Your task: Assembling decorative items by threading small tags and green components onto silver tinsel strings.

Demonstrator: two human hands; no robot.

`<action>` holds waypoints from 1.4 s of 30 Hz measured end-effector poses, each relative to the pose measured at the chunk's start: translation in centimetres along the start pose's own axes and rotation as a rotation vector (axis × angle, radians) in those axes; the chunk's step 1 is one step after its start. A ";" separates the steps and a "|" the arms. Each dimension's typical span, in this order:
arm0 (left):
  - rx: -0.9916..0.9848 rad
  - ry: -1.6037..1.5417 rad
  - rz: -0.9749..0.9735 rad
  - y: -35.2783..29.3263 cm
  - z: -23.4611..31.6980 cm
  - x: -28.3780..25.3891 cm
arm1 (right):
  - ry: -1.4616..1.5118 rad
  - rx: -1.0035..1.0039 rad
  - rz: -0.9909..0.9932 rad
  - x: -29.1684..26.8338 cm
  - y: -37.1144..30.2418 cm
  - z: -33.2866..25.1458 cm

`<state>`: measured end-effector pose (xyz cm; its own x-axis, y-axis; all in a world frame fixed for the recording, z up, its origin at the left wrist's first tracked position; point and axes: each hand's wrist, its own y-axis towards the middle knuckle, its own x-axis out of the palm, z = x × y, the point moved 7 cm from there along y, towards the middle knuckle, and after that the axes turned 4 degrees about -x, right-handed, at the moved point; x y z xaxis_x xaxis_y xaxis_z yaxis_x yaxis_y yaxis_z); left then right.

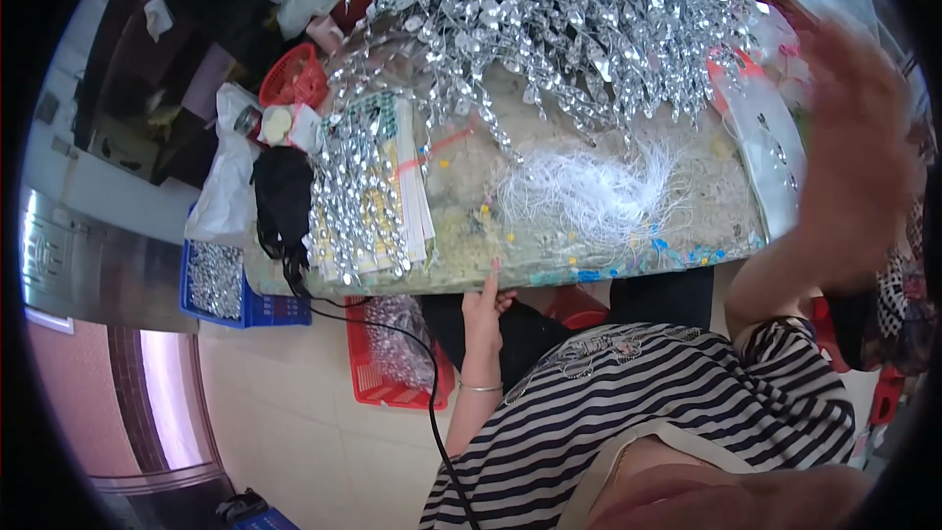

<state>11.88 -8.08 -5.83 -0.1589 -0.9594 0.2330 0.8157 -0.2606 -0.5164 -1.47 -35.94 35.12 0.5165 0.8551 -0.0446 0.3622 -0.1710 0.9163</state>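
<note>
The left hand [485, 311], loosely open, met the bench's [456, 240] front edge, forefinger extended; the blurred right hand [856, 137] hung by the right edge, its grip impossible to tell. White threads [594, 194] lay toward the front edge, silver strands [549, 25] heaped along the back.

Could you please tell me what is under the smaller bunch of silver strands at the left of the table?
Beneath the silver strands lies a stack of papers; its right side shows, white and yellowish. The strands cover much of the rest, which cannot be made out.
</note>
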 end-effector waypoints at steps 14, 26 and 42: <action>-0.023 -0.039 0.015 0.5 -1.3 -1.3 | -0.869 0.834 -0.525 12.1 -16.3 36.1; -0.058 -0.027 -0.014 0.9 -1.7 -1.4 | -0.535 0.739 -0.553 10.2 -12.8 37.3; -0.028 -0.024 -0.047 0.6 -0.7 -0.2 | -0.615 0.850 -0.647 2.6 -21.0 30.5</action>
<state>12.05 -8.09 -6.74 -0.1829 -0.9432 0.2773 0.7920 -0.3085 -0.5269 15.95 -45.00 3.67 0.2501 0.5678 -0.7843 0.9581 -0.2619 0.1159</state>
